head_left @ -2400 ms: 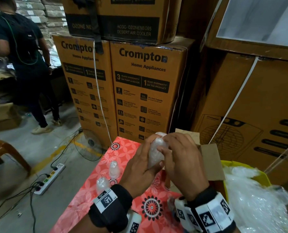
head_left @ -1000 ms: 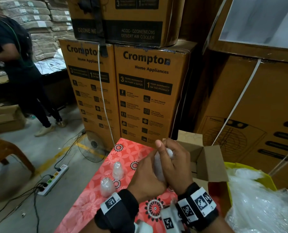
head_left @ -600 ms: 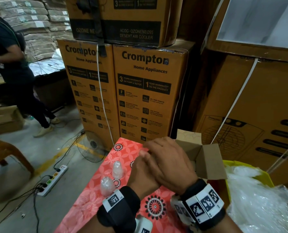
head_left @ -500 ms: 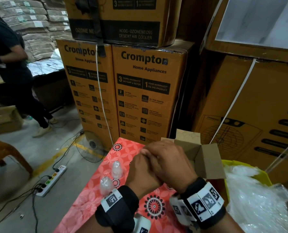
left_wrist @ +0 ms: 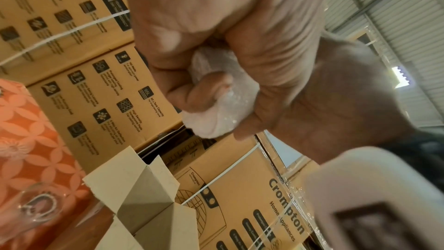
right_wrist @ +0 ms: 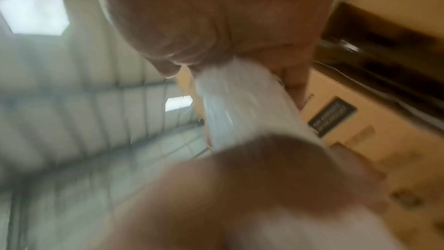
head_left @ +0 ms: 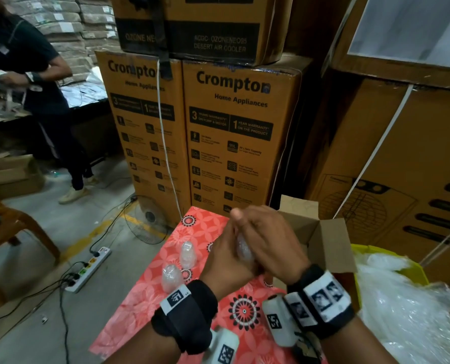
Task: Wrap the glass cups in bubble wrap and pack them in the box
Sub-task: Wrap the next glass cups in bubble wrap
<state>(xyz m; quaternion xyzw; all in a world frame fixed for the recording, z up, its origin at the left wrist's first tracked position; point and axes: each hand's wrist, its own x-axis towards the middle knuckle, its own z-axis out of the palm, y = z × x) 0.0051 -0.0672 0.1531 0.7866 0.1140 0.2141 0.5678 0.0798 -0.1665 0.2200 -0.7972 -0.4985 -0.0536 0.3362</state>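
Head view, both hands' fingers (head_left: pixel 247 219) clamped on bubble-wrapped cup (head_left: pixel 242 248), "Crompton Home Appliances" cartons (head_left: pixel 239 132) behind.

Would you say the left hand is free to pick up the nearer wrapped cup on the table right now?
Probably not yet: the left hand and right hand both grip the bundle. The cup stands unobstructed just left of it, so it looks reachable once the bundle is released.

Stacked Crompton cartons (head_left: pixel 234 132), floor fan (head_left: pixel 146 219), power strip (head_left: pixel 88 269), wooden chair (head_left: pixel 11 232), bystander (head_left: pixel 35 82)
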